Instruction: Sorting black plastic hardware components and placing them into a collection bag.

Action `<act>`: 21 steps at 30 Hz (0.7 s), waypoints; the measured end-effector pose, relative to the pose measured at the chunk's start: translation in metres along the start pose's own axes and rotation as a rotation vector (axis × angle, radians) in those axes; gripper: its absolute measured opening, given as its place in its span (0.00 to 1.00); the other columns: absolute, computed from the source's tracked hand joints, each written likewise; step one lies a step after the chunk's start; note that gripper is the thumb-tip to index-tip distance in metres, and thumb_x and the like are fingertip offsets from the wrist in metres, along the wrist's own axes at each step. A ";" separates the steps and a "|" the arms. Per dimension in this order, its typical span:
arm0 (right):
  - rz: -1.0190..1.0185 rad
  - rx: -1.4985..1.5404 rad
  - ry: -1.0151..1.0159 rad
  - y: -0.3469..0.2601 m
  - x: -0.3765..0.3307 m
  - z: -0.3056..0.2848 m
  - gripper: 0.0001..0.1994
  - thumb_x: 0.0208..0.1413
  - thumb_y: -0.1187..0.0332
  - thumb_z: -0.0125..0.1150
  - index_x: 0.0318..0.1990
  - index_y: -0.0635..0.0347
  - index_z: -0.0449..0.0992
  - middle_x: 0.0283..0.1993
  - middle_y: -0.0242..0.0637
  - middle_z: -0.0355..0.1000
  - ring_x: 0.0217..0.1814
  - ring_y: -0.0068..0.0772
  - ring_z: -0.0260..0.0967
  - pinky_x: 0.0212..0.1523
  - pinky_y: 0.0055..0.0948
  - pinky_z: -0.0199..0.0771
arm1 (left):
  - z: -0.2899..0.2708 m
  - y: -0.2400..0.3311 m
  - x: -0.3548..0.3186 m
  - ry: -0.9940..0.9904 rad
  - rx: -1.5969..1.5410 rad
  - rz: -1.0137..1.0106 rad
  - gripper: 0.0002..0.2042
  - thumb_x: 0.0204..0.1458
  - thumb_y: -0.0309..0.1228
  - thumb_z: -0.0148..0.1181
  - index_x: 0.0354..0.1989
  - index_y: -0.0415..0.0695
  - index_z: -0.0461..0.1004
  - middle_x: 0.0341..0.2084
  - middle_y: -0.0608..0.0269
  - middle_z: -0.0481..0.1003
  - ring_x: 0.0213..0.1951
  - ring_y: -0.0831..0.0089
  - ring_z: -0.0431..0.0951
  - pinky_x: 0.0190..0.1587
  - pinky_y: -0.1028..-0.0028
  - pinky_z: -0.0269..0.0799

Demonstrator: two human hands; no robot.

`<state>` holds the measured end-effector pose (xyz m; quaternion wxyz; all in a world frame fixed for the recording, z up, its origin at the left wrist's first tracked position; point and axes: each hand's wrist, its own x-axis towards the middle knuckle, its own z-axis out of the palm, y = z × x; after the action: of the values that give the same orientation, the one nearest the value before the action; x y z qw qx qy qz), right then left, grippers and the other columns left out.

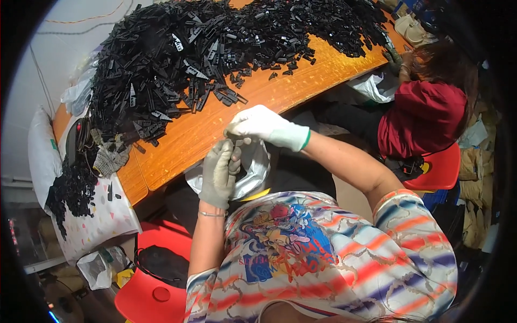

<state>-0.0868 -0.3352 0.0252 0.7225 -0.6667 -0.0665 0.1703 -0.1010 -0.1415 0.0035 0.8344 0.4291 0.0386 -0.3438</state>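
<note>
Across the upper frame, a table (301,89) carries a heap of black parts (215,48). Below its edge, mid-frame, lies a clear bag (253,169). Over it, the right hand (264,125) and left hand (218,172), both gloved, meet fingertip to fingertip, pinching something too small to tell.

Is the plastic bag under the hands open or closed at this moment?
Open: the plastic bag gapes with a dark mouth, just beneath the left hand and right hand.

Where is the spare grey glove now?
In the head view, the spare grey glove lies at the left end of the orange table, by the black parts pile, left of the left hand.
</note>
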 end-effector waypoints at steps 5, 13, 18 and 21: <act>0.095 -0.421 0.265 0.005 0.007 0.036 0.16 0.52 0.56 0.63 0.31 0.62 0.78 0.25 0.34 0.74 0.28 0.22 0.70 0.31 0.25 0.69 | -0.008 -0.006 -0.012 -0.041 -0.155 -0.077 0.11 0.62 0.39 0.51 0.40 0.43 0.68 0.20 0.72 0.63 0.15 0.86 0.54 0.18 0.86 0.49; -0.147 -0.584 0.171 -0.012 0.011 0.013 0.16 0.55 0.58 0.57 0.41 0.63 0.78 0.36 0.39 0.78 0.39 0.30 0.76 0.42 0.27 0.73 | -0.023 -0.002 -0.014 0.143 0.323 0.140 0.08 0.62 0.34 0.50 0.39 0.43 0.68 0.25 0.67 0.67 0.20 0.84 0.61 0.21 0.85 0.58; -0.408 -1.215 0.639 -0.004 0.010 -0.066 0.07 0.52 0.63 0.61 0.37 0.51 0.79 0.33 0.39 0.73 0.37 0.41 0.73 0.37 0.35 0.73 | -0.030 -0.006 -0.032 0.442 1.773 0.558 0.12 0.53 0.29 0.53 0.47 0.47 0.72 0.38 0.55 0.74 0.44 0.53 0.73 0.47 0.58 0.69; -0.403 -1.447 0.654 0.005 0.015 -0.105 0.07 0.48 0.68 0.61 0.36 0.51 0.79 0.34 0.39 0.71 0.37 0.44 0.72 0.36 0.36 0.73 | -0.010 0.005 -0.031 0.512 1.876 0.560 0.12 0.54 0.31 0.54 0.47 0.49 0.72 0.38 0.55 0.74 0.43 0.55 0.73 0.44 0.59 0.70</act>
<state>-0.0394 -0.4288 0.0077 0.1131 -0.9593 -0.0643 -0.2508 -0.1193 -0.1155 0.0122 0.1775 0.9661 -0.1714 0.0754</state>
